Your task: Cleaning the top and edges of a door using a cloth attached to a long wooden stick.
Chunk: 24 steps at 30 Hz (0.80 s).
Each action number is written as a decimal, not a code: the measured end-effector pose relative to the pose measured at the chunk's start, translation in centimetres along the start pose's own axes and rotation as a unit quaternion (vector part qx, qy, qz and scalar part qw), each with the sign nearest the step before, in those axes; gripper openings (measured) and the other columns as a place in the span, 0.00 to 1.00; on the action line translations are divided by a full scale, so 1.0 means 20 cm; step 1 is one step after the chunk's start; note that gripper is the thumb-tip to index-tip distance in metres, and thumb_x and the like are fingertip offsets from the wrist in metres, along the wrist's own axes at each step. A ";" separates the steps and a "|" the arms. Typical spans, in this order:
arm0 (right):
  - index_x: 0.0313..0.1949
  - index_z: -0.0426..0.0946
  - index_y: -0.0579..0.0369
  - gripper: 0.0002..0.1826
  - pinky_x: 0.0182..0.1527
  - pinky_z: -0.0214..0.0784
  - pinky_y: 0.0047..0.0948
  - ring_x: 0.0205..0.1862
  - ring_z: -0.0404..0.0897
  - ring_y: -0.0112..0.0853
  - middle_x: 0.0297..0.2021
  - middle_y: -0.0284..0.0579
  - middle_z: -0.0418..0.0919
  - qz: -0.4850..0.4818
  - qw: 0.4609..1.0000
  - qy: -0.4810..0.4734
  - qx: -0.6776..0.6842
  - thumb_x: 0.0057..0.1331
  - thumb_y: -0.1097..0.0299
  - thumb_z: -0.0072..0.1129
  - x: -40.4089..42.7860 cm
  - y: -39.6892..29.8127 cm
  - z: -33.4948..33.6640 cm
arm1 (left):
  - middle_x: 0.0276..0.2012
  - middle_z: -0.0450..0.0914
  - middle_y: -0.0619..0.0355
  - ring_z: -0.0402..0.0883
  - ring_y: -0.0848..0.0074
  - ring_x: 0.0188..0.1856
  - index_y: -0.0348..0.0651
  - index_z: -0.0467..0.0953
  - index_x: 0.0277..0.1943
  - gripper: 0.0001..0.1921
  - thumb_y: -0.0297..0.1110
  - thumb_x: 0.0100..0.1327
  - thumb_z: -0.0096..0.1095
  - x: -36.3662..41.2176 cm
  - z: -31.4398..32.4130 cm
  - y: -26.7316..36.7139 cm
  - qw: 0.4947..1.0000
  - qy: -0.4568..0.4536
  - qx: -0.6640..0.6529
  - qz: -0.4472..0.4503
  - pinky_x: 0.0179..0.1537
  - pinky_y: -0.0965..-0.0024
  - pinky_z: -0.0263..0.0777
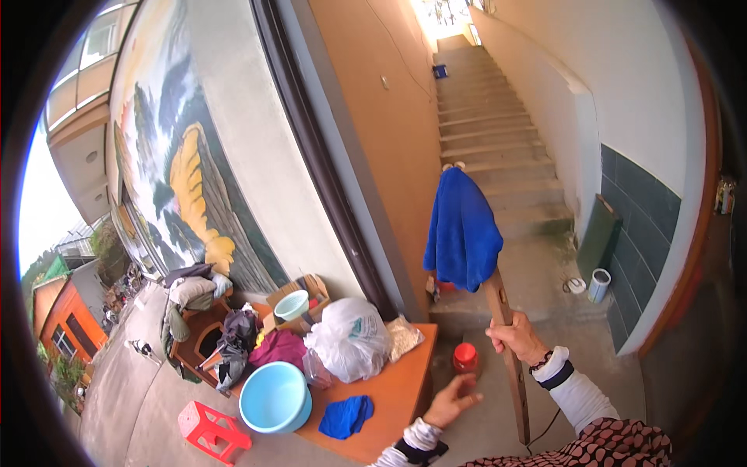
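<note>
My right hand [519, 337] is wrapped around a long wooden bar [515, 373] held upright in front of me. Over the bar's upper end hangs a blue cloth [463, 233], which hides that end. My left hand [452, 403] holds nothing, its fingers apart, beside the bar and near the corner of an orange-brown table [373, 429]. On that table lies a second blue cloth [346, 417], crumpled, with a light blue plastic basin [275, 397] to its left.
A stuffed white plastic bag [350, 338], a cardboard box [318, 286] and clothing crowd the table. Beside it stands a red plastic stool [213, 432]. A red container [465, 357] sits on the floor. Concrete stairs [496, 152] rise ahead; a can [599, 286] stands by the right wall.
</note>
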State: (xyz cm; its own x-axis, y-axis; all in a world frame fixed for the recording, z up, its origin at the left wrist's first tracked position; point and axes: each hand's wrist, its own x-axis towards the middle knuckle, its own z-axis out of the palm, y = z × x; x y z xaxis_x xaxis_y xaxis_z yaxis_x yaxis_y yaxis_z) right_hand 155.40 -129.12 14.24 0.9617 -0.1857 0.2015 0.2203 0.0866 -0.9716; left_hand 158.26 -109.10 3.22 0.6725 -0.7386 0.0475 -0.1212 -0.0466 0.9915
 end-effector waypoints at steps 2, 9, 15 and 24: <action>0.25 0.68 0.56 0.07 0.17 0.60 0.20 0.14 0.67 0.21 0.15 0.35 0.69 -0.008 1.000 -0.012 0.002 0.53 0.70 0.56 0.08 -0.03 0.01 | 0.56 0.62 0.46 0.64 0.63 0.58 0.38 0.50 0.63 0.41 0.42 0.53 0.66 0.04 0.10 -0.06 0.996 -0.065 0.028 -0.057 0.57 0.66 0.59; 0.25 0.68 0.57 0.08 0.17 0.63 0.21 0.14 0.70 0.24 0.16 0.37 0.70 -0.018 0.989 -0.097 0.109 0.54 0.68 0.57 0.15 -0.20 0.03 | 0.50 0.69 0.51 0.66 0.73 0.54 0.36 0.56 0.59 0.36 0.37 0.51 0.68 0.18 0.37 -0.05 0.999 -0.038 -0.002 -0.020 0.54 0.71 0.61; 0.25 0.67 0.56 0.08 0.17 0.65 0.21 0.14 0.70 0.24 0.16 0.37 0.69 -0.035 0.984 -0.107 0.136 0.55 0.67 0.57 0.21 -0.29 -0.09 | 0.41 0.71 0.57 0.73 0.75 0.40 0.40 0.60 0.55 0.32 0.28 0.47 0.69 0.23 0.51 -0.16 0.984 0.060 -0.167 0.019 0.39 0.72 0.71; 0.29 0.67 0.57 0.10 0.25 0.69 0.23 0.20 0.73 0.24 0.20 0.37 0.70 -0.054 0.987 -0.123 0.086 0.55 0.66 0.58 0.24 -0.36 -0.35 | 0.27 0.72 0.59 0.74 0.76 0.24 0.37 0.66 0.46 0.23 0.22 0.45 0.62 0.35 0.66 -0.20 0.980 0.082 -0.181 0.009 0.25 0.74 0.71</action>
State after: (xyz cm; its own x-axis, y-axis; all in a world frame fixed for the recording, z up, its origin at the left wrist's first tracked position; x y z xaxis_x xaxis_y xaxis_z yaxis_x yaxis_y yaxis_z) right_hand 157.38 -137.43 21.31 0.9366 0.0387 0.3483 0.3285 0.2490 -0.9111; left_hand 153.80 -123.00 -2.05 0.7845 -0.6177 0.0548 0.1125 0.2287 0.9670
